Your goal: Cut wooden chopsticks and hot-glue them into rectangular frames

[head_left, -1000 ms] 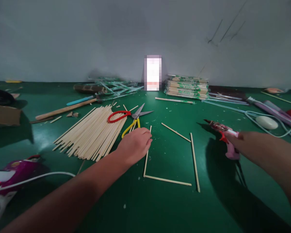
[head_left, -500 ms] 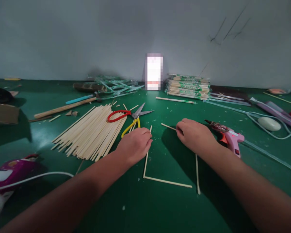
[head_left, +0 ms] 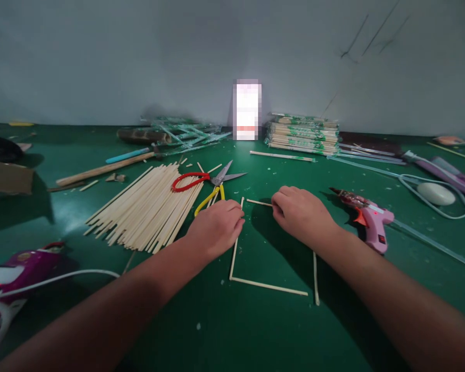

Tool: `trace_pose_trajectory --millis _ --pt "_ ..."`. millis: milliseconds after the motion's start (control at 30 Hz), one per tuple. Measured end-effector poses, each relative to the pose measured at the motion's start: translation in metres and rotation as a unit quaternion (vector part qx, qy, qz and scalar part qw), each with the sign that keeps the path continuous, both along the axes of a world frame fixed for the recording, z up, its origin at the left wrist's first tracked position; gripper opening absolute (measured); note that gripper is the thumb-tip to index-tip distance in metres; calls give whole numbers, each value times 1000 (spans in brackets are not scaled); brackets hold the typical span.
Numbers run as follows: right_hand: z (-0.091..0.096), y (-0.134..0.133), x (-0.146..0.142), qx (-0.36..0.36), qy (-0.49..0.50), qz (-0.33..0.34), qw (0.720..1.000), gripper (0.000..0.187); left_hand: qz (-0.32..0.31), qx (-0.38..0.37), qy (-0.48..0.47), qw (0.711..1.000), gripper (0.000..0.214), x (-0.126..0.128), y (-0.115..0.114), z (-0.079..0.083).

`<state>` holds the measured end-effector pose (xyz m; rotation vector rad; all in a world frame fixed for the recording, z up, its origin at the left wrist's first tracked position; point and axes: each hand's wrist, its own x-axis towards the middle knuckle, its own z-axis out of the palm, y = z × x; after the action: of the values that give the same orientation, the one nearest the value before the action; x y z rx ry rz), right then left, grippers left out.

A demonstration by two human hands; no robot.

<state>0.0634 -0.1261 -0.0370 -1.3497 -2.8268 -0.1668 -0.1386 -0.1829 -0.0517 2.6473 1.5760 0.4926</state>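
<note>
My left hand (head_left: pixel 217 227) is closed around the upper part of a thin wooden stick (head_left: pixel 234 254) standing as the left side of a shape on the table. My right hand (head_left: pixel 300 211) pinches another wooden stick (head_left: pixel 259 202), whose free end points left, close to the top of the left stick but apart from it. A bottom stick (head_left: pixel 269 287) meets the left stick at a corner. Its right end stops short of a right-hand stick (head_left: pixel 315 279), which runs partly under my right wrist. Scissors (head_left: pixel 219 179) with red and yellow handles lie just beyond my left hand.
A heap of bare wooden sticks (head_left: pixel 143 212) is at left. A pink glue gun (head_left: pixel 372 219) lies at right; a magenta one (head_left: pixel 27 279) sits front left. Wrapped chopsticks (head_left: pixel 302 135) are stacked by the wall beside a bright blurred screen (head_left: pixel 248 111). The table (head_left: pixel 217 336) is green.
My right hand has moved left with its stick, bringing the free end closer to the left stick's top. My left hand stays on its stick. The view has shifted slightly.
</note>
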Motion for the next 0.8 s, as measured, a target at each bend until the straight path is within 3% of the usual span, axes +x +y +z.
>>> trace_pose_trajectory --millis 800 --pt "-6 -3 3 -11 64 -20 998 12 4 -6 0 1000 18 0 0 2"
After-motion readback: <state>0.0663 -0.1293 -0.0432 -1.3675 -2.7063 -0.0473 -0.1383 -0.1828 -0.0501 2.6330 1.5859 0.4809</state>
